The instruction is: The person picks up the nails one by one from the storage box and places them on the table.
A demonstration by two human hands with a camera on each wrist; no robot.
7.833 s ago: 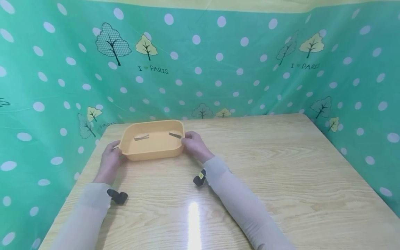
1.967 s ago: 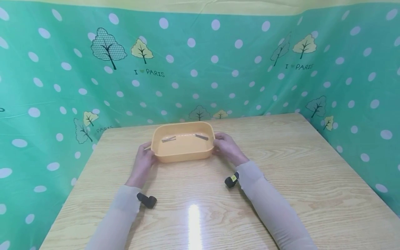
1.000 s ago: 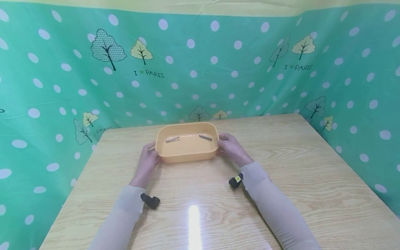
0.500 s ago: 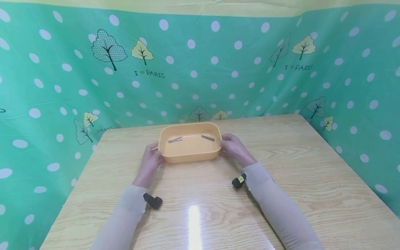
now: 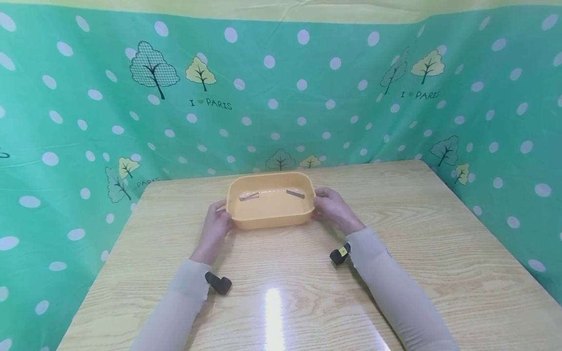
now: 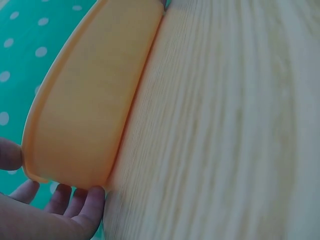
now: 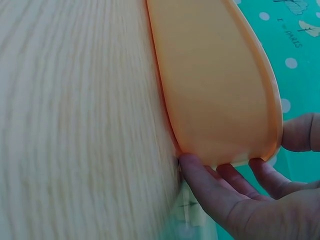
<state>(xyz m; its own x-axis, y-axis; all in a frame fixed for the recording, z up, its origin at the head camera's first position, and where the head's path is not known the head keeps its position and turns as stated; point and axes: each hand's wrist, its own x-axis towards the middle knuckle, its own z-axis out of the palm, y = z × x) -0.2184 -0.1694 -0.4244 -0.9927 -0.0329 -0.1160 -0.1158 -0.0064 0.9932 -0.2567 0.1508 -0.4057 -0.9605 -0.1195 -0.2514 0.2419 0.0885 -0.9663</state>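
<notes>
A shallow pale-orange plastic tray (image 5: 271,222) with rounded corners stands upright near the back of the wooden table. My left hand (image 5: 215,229) holds its left end, thumb at the rim and fingers against the outer wall, as the left wrist view shows. On the opposite end, my right hand (image 5: 335,210) grips in the same way, its thumb (image 7: 299,132) at the rim. Inside the tray lie a thin metallic V-shaped piece (image 5: 249,197) at left and a narrow dark grey strip (image 5: 295,194) at right. Both are too small to identify.
The light wood tabletop (image 5: 281,263) extends around the tray, with a bright light reflection near the front. A green dotted cloth (image 5: 281,78) hangs behind the table and along both sides. Black wrist cameras (image 5: 218,282) sit on the grey sleeves.
Both hands and the tray have moved right from the table's back left towards the middle, only slightly in the last second. The small pieces have stayed inside the tray.
</notes>
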